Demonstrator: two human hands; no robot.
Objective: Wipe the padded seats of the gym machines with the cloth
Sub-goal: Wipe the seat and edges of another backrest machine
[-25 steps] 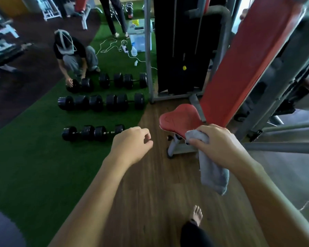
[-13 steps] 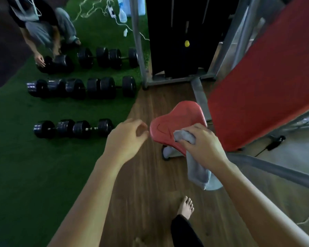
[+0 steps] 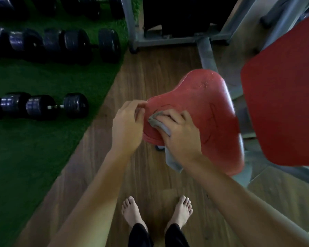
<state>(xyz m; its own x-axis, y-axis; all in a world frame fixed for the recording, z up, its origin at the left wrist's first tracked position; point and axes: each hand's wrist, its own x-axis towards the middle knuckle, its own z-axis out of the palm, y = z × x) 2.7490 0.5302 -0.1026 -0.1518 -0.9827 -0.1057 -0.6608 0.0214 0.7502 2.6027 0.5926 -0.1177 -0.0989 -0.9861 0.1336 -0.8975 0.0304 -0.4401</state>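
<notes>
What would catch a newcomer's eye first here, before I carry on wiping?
The red padded seat at centre, where the right hand presses a grey cloth onto its front part, the left hand close by at its edge. A larger red back pad fills the right side, and black dumbbells lie on green turf at left.

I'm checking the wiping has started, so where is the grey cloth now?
Head view, centre: the grey cloth is bunched under the right hand on the red seat, near its left edge, its tail hanging off the front, with the left hand beside it.
</notes>
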